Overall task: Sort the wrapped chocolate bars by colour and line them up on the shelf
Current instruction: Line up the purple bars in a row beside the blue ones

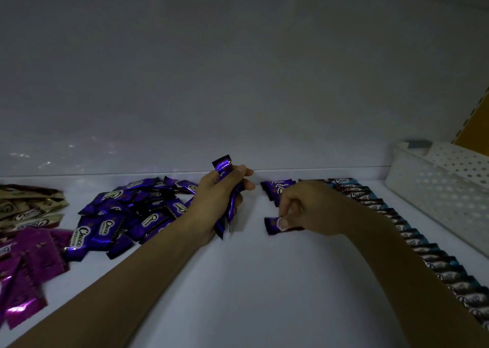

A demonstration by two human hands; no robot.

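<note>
Our right hand (pixel 307 207) pinched one purple bar (pixel 270 226) between thumb and fingertips (pixel 283 222), flat on the shelf (pixel 238 289), just in front of the short purple row (pixel 276 187). Our left hand (pixel 211 204) clenched a bundle of purple bars (pixel 223 166) upright. Left of it lay the loose purple pile (pixel 119 215). To the right ran the blue-edged row (pixel 412 239), beside a white basket (pixel 436 189).

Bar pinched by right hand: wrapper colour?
Dark purple bar, same as the bunch in the left hand; head view.
</note>
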